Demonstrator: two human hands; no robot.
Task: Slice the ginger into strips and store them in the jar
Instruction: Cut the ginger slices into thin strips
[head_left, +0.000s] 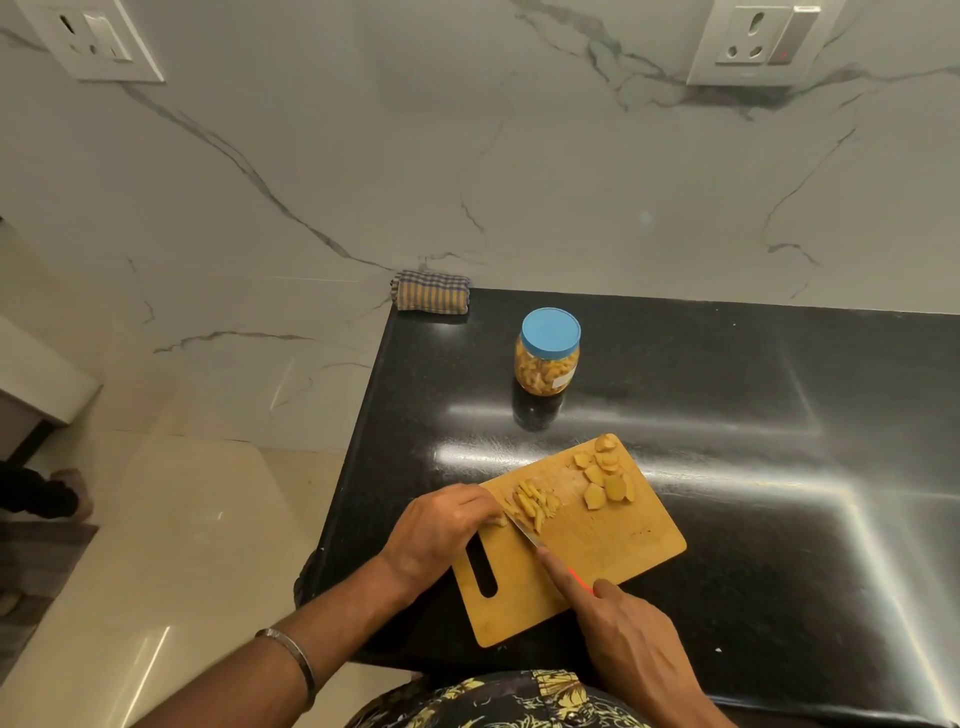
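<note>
1. Clear plastic jar (546, 366) with blue lid on, full of yellow ginger strips, on black bench (753, 415).
2. Wooden cutting board (613, 551): cut strips (532, 504), ginger slices (605, 475).
3. Left hand (441, 525) grip pinches ginger; right hand (631, 631) grips orange-handled knife (530, 535).

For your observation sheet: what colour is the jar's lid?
Blue: the lid shows best in the head view, the only view.
</note>
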